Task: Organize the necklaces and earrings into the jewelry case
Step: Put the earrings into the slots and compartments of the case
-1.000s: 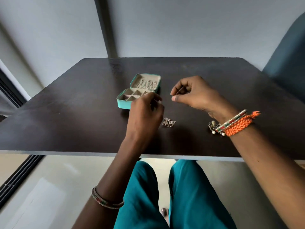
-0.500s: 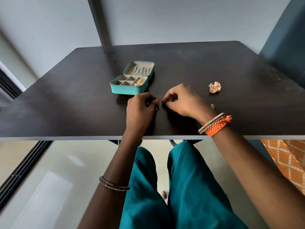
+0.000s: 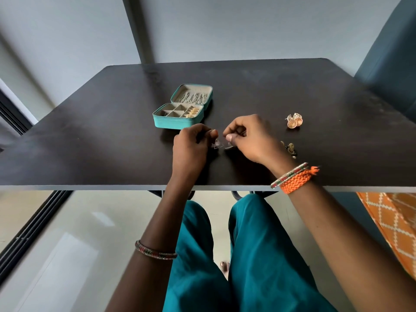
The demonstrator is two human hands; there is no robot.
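Both hands over the near-middle of the table (image 3: pixel 90 140). left hand (image 3: pixel 191 149) fingers curled, pinching one silver triangle earring (image 3: pixel 218 144) by its top. right hand (image 3: pixel 249 138) fingers pinched on the second triangle earring (image 3: pixel 229 147), mostly hidden under the thumb. Both earrings hang at or just above the surface, can't tell which. To do this well: keep pinches on the posts, lift both clear before travelling. Dark earrings (image 3: pixel 290 149) sit by the right wrist, gold round earrings (image 3: pixel 294 121) further right. Teal jewelry case (image 3: pixel 177 126) just beyond the hands, open; gold studs in one compartment, chains in the lid. Aim for a free compartment
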